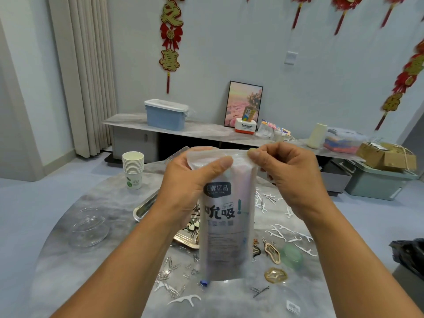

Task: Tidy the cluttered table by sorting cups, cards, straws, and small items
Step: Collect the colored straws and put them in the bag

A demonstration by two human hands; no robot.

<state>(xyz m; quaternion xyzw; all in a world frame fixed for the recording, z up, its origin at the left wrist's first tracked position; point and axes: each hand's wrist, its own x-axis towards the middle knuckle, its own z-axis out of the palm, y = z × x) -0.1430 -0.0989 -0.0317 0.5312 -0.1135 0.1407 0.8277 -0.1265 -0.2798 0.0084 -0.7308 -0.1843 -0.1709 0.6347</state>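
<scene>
Grey marbled stone formed the round counter (68, 260), strewn with metal paper clips (168, 267) and white floss picks (289, 235). Above it, a frosted plastic straw bag (226, 226) was held upright, its top edge pinched by the left hand (190, 180) and right hand (289, 173). Stacked paper cups (133, 168) stood far left.

The straw bag (226, 216) is translucent white with dark printed characters and a dark label patch. The table (75, 269) shows grey marbled veining. The paper cups (133, 171) are white with a green leaf logo; the tray (143, 206) is silver.
</scene>
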